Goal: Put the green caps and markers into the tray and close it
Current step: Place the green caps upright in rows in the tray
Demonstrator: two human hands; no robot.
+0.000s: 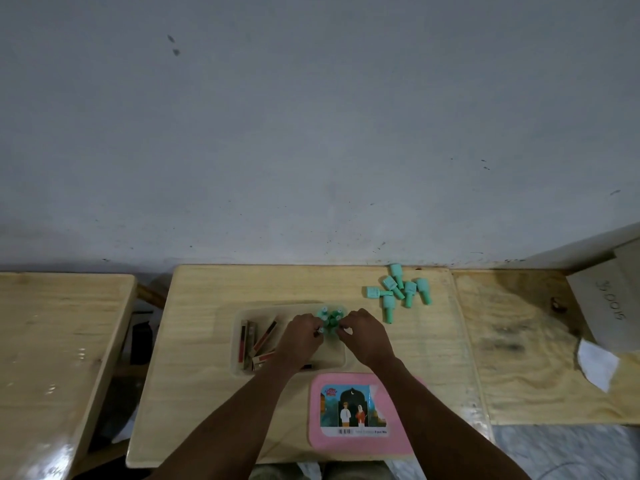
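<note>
Carefully, your left hand (pixel 301 336) and right hand (pixel 363 336) pinch green caps (pixel 330 318) over the tray (pixel 239 370); light, slick loose caps (pixel 398 292) far right want gripping by the wide end.

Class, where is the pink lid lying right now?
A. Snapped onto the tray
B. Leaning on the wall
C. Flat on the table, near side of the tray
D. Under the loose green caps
C: the pink lid lies flat on the table, nearer the person than the open tray.
</note>
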